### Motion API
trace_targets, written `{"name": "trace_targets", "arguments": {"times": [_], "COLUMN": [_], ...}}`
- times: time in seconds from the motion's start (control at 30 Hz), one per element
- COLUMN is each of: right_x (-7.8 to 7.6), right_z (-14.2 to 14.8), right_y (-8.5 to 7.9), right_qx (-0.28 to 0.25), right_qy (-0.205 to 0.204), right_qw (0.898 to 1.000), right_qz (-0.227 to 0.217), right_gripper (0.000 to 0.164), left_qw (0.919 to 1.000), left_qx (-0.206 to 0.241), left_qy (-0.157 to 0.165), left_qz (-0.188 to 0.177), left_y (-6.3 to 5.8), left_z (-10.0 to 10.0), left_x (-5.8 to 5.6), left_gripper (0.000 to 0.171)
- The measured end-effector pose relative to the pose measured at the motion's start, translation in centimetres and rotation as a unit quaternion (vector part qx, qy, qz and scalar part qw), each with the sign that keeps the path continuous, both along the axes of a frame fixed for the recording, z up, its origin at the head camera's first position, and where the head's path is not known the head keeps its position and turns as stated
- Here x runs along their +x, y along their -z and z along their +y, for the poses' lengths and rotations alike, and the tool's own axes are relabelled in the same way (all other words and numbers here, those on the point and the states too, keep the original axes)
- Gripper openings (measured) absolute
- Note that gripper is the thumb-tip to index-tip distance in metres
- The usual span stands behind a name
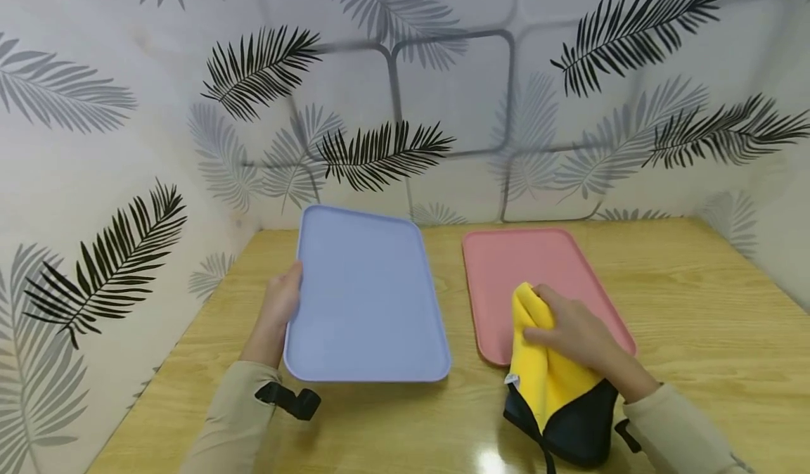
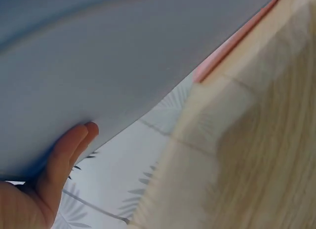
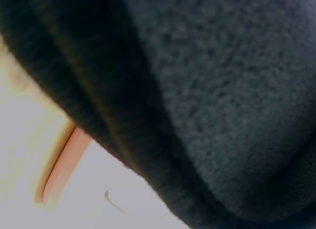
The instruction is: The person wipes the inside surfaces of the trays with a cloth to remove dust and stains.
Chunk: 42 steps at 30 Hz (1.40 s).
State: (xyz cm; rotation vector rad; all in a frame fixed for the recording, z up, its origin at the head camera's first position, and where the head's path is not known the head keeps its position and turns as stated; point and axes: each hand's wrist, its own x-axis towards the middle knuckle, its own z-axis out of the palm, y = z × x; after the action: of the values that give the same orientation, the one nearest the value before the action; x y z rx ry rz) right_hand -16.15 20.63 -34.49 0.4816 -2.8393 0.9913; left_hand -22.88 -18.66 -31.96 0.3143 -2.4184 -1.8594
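My left hand (image 1: 283,304) grips the left edge of a light blue rectangular tray (image 1: 367,298), which is lifted and tilted over the table. In the left wrist view, fingers (image 2: 66,152) lie against the tray's underside (image 2: 108,71). My right hand (image 1: 569,323) pinches a two-sided cloth (image 1: 538,372), yellow on one face and dark on the other, with a small white tag and a dark strap. The cloth hangs over the near part of a pink tray (image 1: 525,263). Its dark fuzzy side (image 3: 237,91) fills most of the right wrist view.
Both trays are over a light wood-grain table (image 1: 696,305). A pale wall covering (image 1: 443,94) with leaf patterns stands behind the table and along its left side. Dark straps (image 1: 287,398) sit at the sleeve cuffs.
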Motion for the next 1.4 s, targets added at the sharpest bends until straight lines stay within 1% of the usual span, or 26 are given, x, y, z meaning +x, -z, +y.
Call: {"name": "trace_targets", "arguments": {"times": [0.1,0.27,0.47,0.5,0.57,0.6,0.67,0.7,0.73,0.77,0.83,0.87,0.9,0.97,1.0,1.03,1.07,1.1,1.13,1.17,1.2,1.23,1.27,1.3,1.37,1.4], "right_x": [0.1,0.1,0.1,0.0,0.0,0.0,0.0,0.0,0.0,0.0,0.0,0.0,0.0,0.0,-0.1,-0.1,-0.1,-0.1,-0.1,-0.2,-0.2,-0.2,-0.2,-0.3,-0.3,-0.3], "right_z": [0.1,0.1,0.2,0.2,0.2,0.1,0.1,0.1,0.1,0.0,0.0,-0.1,-0.1,-0.2,-0.2,-0.2,-0.2,-0.3,-0.3,-0.3,-0.3,-0.4,-0.4,-0.4,-0.5,-0.5], "right_y": [0.2,0.5,0.3,0.3,0.2,0.2,0.2,0.2,0.2,0.2,0.3,0.4,0.5,0.6,0.6,0.7,0.7,0.7,0.7,0.7,0.7,0.7,0.7,0.7,0.7,0.8], "right_qx": [-0.007,0.0,0.008,0.009,0.01,0.01,0.01,0.01,0.01,0.01,0.008,0.009,0.009,0.009,0.01,0.012,0.014,0.015,0.015,0.016,0.016,0.017,0.017,0.016,0.016,0.016], "right_qy": [-0.004,0.0,0.003,0.003,0.003,0.003,0.003,0.003,0.003,0.002,0.001,0.001,0.0,-0.001,-0.002,-0.002,-0.001,-0.001,-0.001,-0.001,-0.001,-0.001,-0.001,-0.002,-0.003,-0.003], "right_qw": [1.0,1.0,1.0,1.0,1.0,1.0,1.0,1.0,1.0,1.0,1.0,1.0,1.0,1.0,1.0,1.0,1.0,1.0,1.0,1.0,1.0,1.0,1.0,1.0,1.0,1.0], "right_qz": [-0.002,-0.003,-0.001,0.0,-0.001,-0.002,-0.003,-0.004,-0.004,-0.006,-0.007,-0.008,-0.009,-0.011,-0.011,-0.011,-0.011,-0.011,-0.012,-0.011,-0.011,-0.01,-0.009,-0.008,-0.009,-0.009], "right_gripper": [0.045,0.041,0.046,0.047,0.048,0.049,0.048,0.047,0.047,0.047,0.046,0.046,0.046,0.046,0.046,0.048,0.049,0.049,0.05,0.05,0.05,0.049,0.048,0.046,0.045,0.044], "left_qw": [0.9999,0.9999,0.9996,0.9994,0.9993,0.9993,0.9997,0.9996,0.9995,0.9995,0.9994,0.999,0.9987,0.9979,0.9971,0.9968,0.9959,0.9947,0.9946,0.9944,0.9946,0.9949,0.9957,0.9964,0.9975,0.9977], "left_qx": [0.0,-0.009,-0.019,-0.018,-0.018,-0.008,-0.009,-0.004,-0.008,-0.002,-0.015,-0.017,-0.027,-0.051,-0.067,-0.072,-0.084,-0.09,-0.089,-0.093,-0.087,-0.085,-0.074,-0.064,-0.04,-0.017], "left_qy": [0.005,0.006,0.008,0.01,0.018,0.027,0.021,0.026,0.027,0.031,0.029,0.039,0.044,0.036,0.031,0.027,0.019,0.017,0.014,0.013,0.019,0.017,0.03,0.037,0.049,0.064], "left_qz": [-0.009,-0.008,-0.021,-0.027,-0.029,-0.025,-0.003,-0.001,0.015,0.011,0.008,0.01,-0.001,-0.016,-0.018,-0.019,-0.027,-0.045,-0.05,-0.047,-0.054,-0.051,-0.045,-0.039,-0.031,-0.01], "left_y": [0.8,2.0,2.3,2.5,3.7,4.2,7.1,8.4,10.0,11.0,12.7,13.4,13.7,15.0,15.9,17.3,20.4,22.1,23.6,24.6,24.7,24.3,22.1,19.1,14.3,12.8], "left_z": [-0.1,-0.1,-0.1,-0.2,-0.9,-1.3,-2.7,-3.5,-4.3,-4.8,-5.7,-6.2,-6.3,-6.8,-7.2,-7.8,-9.2,-9.9,-10.6,-10.9,-10.9,-10.5,-9.3,-7.6,-4.9,-4.2], "left_x": [-0.5,-1.4,-1.9,-2.1,-3.4,-3.8,-6.4,-7.6,-9.0,-10.1,-11.7,-12.3,-12.6,-13.9,-15.0,-16.4,-19.6,-21.5,-23.1,-24.2,-24.4,-24.0,-21.7,-18.6,-13.4,-11.7], "left_gripper": [0.061,0.06,0.062,0.064,0.068,0.066,0.07,0.072,0.072,0.072,0.072,0.07,0.071,0.076,0.08,0.085,0.093,0.099,0.102,0.103,0.103,0.1,0.091,0.088,0.077,0.072]}}
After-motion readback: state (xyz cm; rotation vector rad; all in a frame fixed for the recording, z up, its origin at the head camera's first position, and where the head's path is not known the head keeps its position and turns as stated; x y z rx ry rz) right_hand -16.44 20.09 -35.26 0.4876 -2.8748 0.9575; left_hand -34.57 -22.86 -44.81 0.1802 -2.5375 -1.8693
